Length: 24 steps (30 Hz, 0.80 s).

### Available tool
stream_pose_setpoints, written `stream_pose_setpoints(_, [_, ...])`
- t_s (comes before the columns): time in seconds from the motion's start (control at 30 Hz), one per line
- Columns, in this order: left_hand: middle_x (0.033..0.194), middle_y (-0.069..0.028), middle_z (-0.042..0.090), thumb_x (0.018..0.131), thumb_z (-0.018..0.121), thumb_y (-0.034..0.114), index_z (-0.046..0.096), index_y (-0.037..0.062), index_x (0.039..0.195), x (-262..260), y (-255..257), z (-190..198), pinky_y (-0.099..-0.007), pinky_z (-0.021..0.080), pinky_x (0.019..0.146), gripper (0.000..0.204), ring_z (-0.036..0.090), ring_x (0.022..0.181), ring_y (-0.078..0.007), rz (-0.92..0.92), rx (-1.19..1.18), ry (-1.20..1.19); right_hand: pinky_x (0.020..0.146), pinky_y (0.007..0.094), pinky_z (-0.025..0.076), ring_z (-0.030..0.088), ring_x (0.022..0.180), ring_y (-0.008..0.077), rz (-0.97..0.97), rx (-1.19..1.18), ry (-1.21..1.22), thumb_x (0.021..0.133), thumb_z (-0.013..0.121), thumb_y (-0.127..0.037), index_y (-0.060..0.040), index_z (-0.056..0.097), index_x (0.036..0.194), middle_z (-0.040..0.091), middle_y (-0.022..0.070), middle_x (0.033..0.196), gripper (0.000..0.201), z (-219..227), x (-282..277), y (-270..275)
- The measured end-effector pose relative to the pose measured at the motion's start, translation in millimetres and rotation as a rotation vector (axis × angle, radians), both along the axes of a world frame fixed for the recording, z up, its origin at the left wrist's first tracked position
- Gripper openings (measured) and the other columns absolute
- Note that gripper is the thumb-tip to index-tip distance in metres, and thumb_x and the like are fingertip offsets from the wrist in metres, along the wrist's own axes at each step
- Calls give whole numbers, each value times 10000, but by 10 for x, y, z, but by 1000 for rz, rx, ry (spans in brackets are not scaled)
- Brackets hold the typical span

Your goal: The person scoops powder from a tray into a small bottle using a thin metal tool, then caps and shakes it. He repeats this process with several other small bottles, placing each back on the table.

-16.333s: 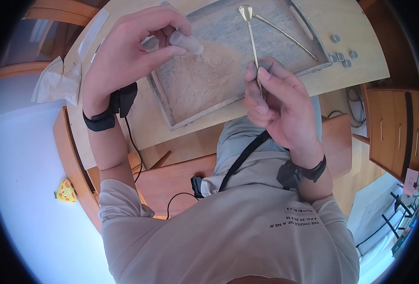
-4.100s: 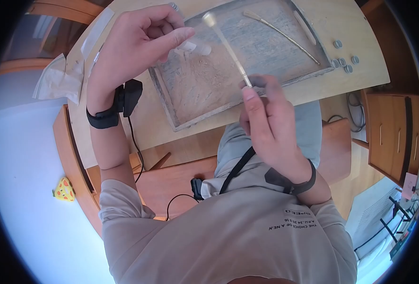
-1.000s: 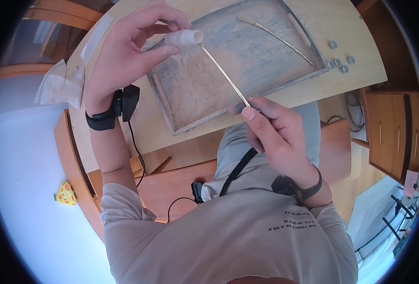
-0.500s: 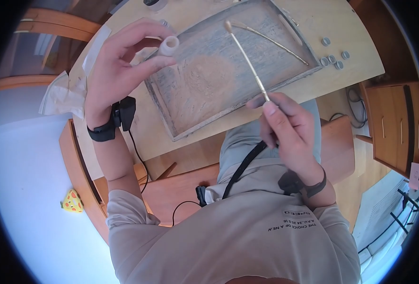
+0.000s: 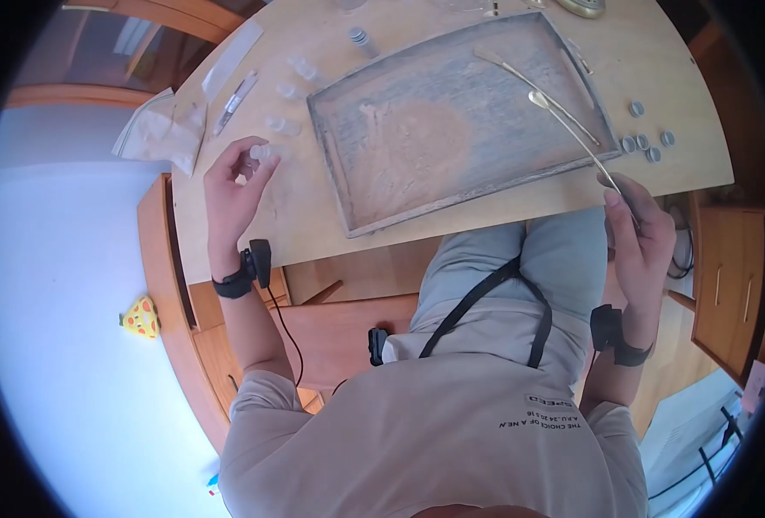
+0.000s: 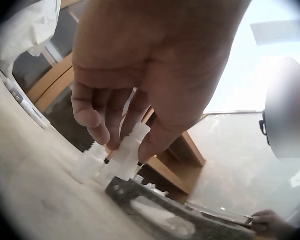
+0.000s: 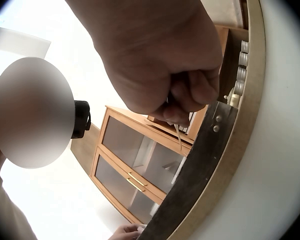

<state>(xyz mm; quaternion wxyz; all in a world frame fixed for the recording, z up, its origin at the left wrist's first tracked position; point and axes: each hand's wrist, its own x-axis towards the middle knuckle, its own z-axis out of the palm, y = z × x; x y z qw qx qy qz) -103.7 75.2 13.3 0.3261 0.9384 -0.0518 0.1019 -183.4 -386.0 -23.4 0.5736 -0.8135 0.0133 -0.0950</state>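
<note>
My left hand [image 5: 234, 188] is left of the tray, its thumb and fingers around a small translucent plastic bottle [image 6: 134, 139], uncapped with its threaded neck up. Another such bottle [image 6: 89, 164] stands close beside it in the left wrist view. Off the tray's right corner, my right hand [image 5: 643, 226] pinches the handle of a thin gold spoon [image 5: 539, 99], whose small bowl reaches over the tray. The grey wooden tray [image 5: 434, 204] carries a spread mound of tan powder [image 5: 424, 136]. A gold-handled brush [image 5: 534, 80] lies in it.
Several small caps [image 5: 628, 144] lie right of the tray, and a stack of caps [image 5: 359, 37] stands behind it. More bottles [image 5: 284, 127] stand on its left, near a pen [image 5: 236, 102], a white strip [image 5: 232, 59] and a bag [image 5: 162, 134] at the table edge.
The spoon tip was at the bottle's mouth one second ago. My left hand has brought the bottle down from over the tray to its left; my right hand has drawn the spoon rightward.
</note>
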Motion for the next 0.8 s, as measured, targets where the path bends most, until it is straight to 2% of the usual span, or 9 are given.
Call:
stream_pose_setpoints(0.17, [669,23,488,851,785,118,700,7,1054,138,70,-33,-227,381,584,247,434,614,-55,61,150,57,503,212,336,446,541,38,45,-60,-82,985,646,-94,15,700,1125,528,-15,612,185,-77,20,30])
stream_pose_setpoints(0.27, [708,50,506,858,794,167,709,28,1088,192,30,-58,-227,389,623,282,450,653,-47,46,204,79,504,212,345,455,542,35,14,-21,-68,986,646,-91,18,699,1109,538,-11,619,173,-94,-42,-37])
stream_pose_setpoints(0.37, [790,34,548,846,806,171,698,41,1132,231,34,-51,-229,399,643,332,466,688,-58,57,210,151,505,209,353,463,545,30,-44,86,-75,984,648,-81,19,699,1105,547,-9,634,166,-77,-110,-142])
stream_pose_setpoints(0.43, [875,18,577,837,813,164,680,43,1159,198,-77,-7,-234,405,655,368,482,736,-67,63,214,19,509,204,361,466,546,27,-67,172,-50,980,654,-74,18,699,1110,552,-8,645,166,-94,-156,-243])
stream_pose_setpoints(0.57, [1046,-56,638,810,815,109,683,50,1121,31,-369,291,-271,430,671,342,526,785,-127,130,223,-227,520,233,413,523,560,60,-125,57,-170,946,684,-46,18,699,1120,611,38,676,186,-142,-197,-238])
stream_pose_setpoints(0.67, [1090,-67,645,810,806,82,679,43,1090,-94,-829,582,-273,437,690,310,558,828,-146,-168,265,-202,528,281,463,569,559,137,-99,-149,-390,900,720,-25,8,701,1119,644,85,718,222,-113,-52,-69])
stream_pose_setpoints(0.7, [1105,-89,646,802,791,47,671,34,1077,-130,-1077,648,-314,476,749,300,602,916,-208,-349,294,-265,529,300,473,576,559,169,-78,-226,-522,882,732,-21,3,699,1118,640,95,727,239,-122,48,-5])
stream_pose_setpoints(0.77, [1129,-117,652,777,767,-14,663,21,1130,-177,-1553,762,-377,488,885,370,615,1028,-286,-626,381,-378,523,328,478,573,558,216,-34,-341,-654,847,754,-17,-2,691,1113,613,97,727,273,-68,97,103])
stream_pose_setpoints(0.8, [1139,-126,650,770,765,-4,668,25,1131,-189,-1761,790,-411,486,926,376,615,1061,-317,-678,453,-420,515,336,474,563,558,230,-12,-381,-650,831,763,-18,-3,685,1109,590,88,720,289,-23,91,141])
